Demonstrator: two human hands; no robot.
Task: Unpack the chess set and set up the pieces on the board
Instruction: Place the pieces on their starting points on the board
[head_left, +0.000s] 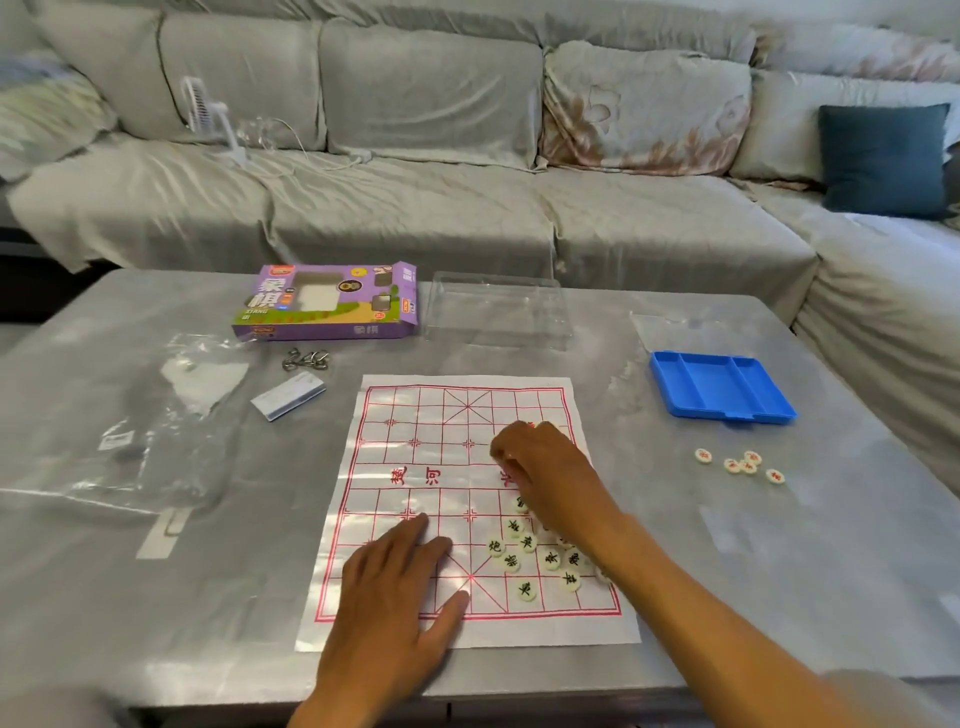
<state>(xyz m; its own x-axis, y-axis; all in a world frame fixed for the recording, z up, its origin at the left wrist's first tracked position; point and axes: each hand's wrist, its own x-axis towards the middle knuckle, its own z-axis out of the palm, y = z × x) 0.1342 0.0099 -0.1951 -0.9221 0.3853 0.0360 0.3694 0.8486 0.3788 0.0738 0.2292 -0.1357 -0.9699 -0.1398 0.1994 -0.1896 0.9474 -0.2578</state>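
Observation:
A white paper board (415, 467) with a red grid lies flat on the grey table. Several round white pieces with black characters (527, 558) sit in a loose cluster on its near right part. My left hand (395, 582) presses flat on the board's near left, fingers straight. My right hand (540, 467) hovers over the board's right middle with fingers curled downward; I cannot see whether they pinch a piece. Several white pieces with red characters (743, 461) lie on the table right of the board.
A blue plastic tray (722, 389) sits at the right rear. A purple chess box (327, 304) and a clear plastic lid (498, 312) lie behind the board. Clear bags (156, 415), metal rings (305, 358) and a small card (288, 397) are on the left. A sofa stands behind the table.

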